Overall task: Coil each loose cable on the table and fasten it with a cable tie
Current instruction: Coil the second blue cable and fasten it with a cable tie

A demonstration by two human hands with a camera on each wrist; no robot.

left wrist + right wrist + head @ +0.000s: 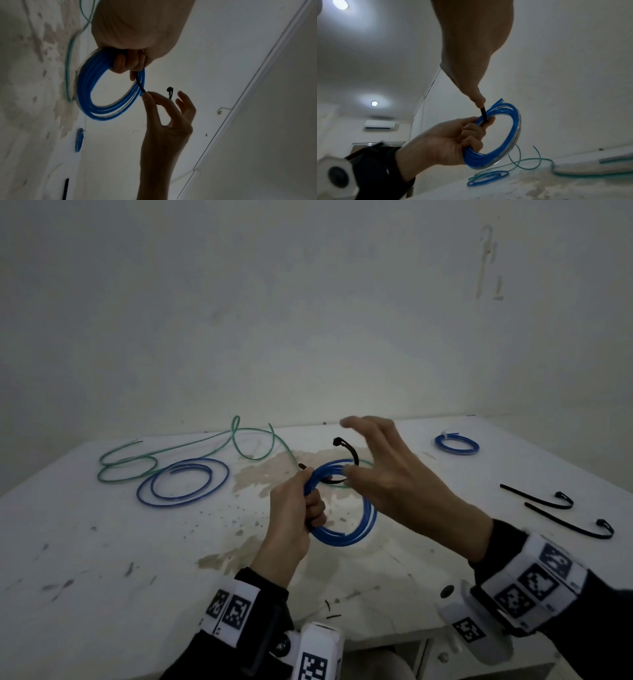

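Note:
My left hand holds a coiled blue cable upright above the table, fingers curled round its left side. A black cable tie passes through the coil. My right hand pinches the tie's strap just right of the coil's top, with its other fingers spread. The tie's head stands free above the coil, not joined to the strap. The left wrist view shows the strap running from the left hand's fingers to the right hand's pinch. In the right wrist view the strap crosses the coil.
On the white table a loose blue cable and a loose green cable lie at the back left. A small tied blue coil sits at the back right. Two spare black ties lie on the right.

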